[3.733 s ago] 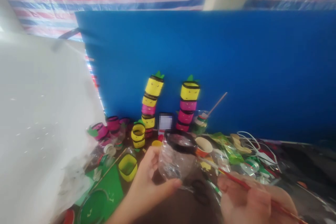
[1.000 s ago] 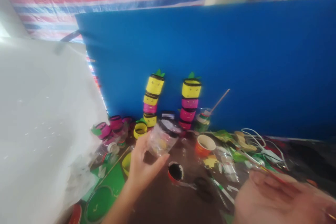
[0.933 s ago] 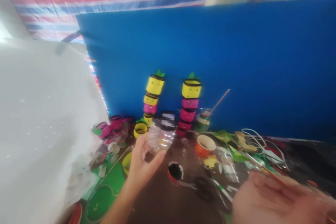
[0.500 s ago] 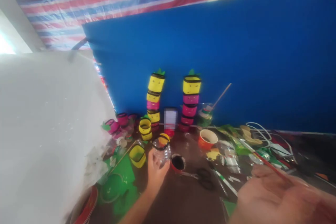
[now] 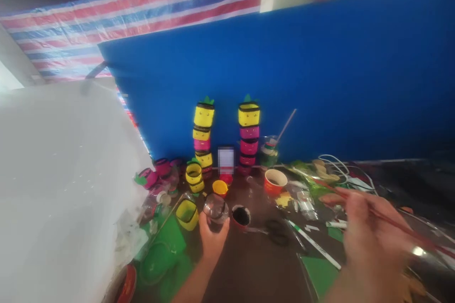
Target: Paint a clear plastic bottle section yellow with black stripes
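Note:
My left hand (image 5: 212, 239) is wrapped around a clear plastic cup (image 5: 213, 202), which looks like a cut bottle piece, and holds it above the table; a dark band shows on it. At the right, my right hand (image 5: 373, 232) grips a red-handled paintbrush (image 5: 323, 183), its tip pointing away to the left. Just right of the clear cup stands a small red cup (image 5: 241, 217) with black paint inside. A yellow pot (image 5: 186, 213) with a black rim sits left of my left hand, and a small yellow cup (image 5: 220, 188) stands behind it.
Two stacked towers of yellow and pink pots, a left tower (image 5: 204, 135) and a right tower (image 5: 249, 137), rise before the blue board (image 5: 302, 71). Around lie scissors (image 5: 279, 232), a white marker (image 5: 316, 245), green sheets (image 5: 167, 241), a paper cup (image 5: 275, 182) and plastic bottles.
The clear cup has turned in my left hand, its black-rimmed opening less visible. My right hand has risen and swung away from the front edge with the paintbrush. The view has shifted slightly right.

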The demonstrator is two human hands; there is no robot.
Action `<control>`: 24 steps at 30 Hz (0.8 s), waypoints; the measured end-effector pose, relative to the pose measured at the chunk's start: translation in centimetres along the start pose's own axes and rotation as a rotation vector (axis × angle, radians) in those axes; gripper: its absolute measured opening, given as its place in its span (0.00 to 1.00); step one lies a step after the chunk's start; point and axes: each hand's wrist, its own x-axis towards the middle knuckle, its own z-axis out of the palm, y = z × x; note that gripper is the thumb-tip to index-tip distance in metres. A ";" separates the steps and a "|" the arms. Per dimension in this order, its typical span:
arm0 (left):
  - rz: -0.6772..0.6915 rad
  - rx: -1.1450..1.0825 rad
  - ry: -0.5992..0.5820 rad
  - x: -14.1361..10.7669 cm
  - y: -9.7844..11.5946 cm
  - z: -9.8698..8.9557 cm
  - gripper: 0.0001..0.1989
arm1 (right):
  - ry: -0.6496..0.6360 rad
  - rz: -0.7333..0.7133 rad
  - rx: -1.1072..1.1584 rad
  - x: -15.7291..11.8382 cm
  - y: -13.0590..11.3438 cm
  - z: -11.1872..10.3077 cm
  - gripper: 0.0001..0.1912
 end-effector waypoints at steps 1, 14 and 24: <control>0.007 -0.004 -0.018 0.0 0.1 0.0 0.26 | -0.087 0.021 -0.086 0.2 0.7 -0.1 0.17; -0.111 -0.178 -0.100 -0.2 0.9 -0.3 0.19 | -0.282 0.204 -0.090 1.5 3.1 -0.8 0.24; -0.135 -0.158 -0.136 -0.2 1.5 -0.8 0.17 | -0.291 0.435 0.316 1.2 2.9 -2.5 0.22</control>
